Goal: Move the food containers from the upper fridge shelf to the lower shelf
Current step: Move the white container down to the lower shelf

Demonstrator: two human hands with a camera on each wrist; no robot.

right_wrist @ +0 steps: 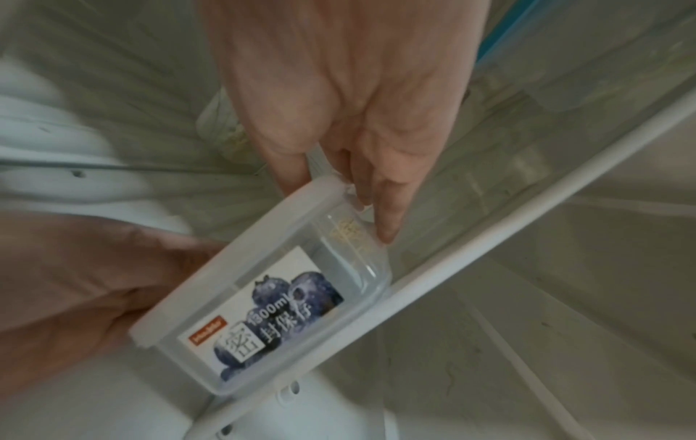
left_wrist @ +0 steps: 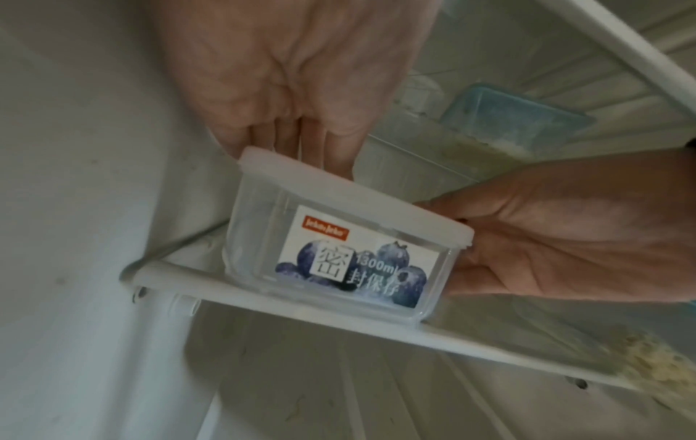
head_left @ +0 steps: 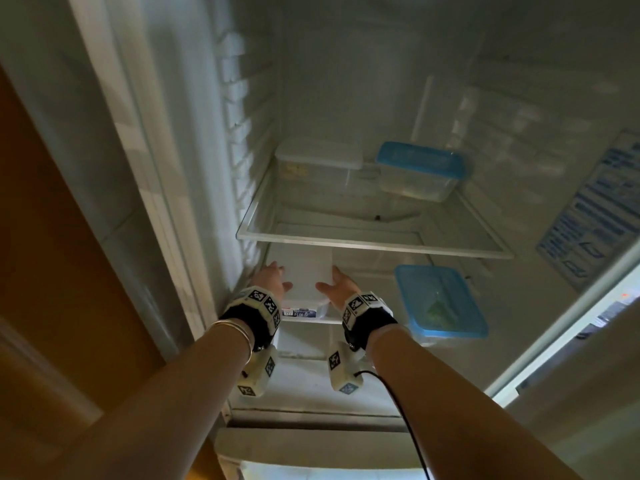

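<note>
Low in the middle of the head view, the left grip [head_left: 272, 280] and right grip [head_left: 337, 285] clasp the white-lidded container [head_left: 306, 271] from either side, thumbs on the lid, fingers down the walls. Its labelled end sits at the lower shelf [left_wrist: 489, 349] front rail. Its long axis appears to point inward, so a straight push probably follows, left of the blue-lidded container [head_left: 440, 301].

Clear smooth plastic container [left_wrist: 256, 238], matt white lid [left_wrist: 339, 190], glossy paper label [left_wrist: 354, 262]
</note>
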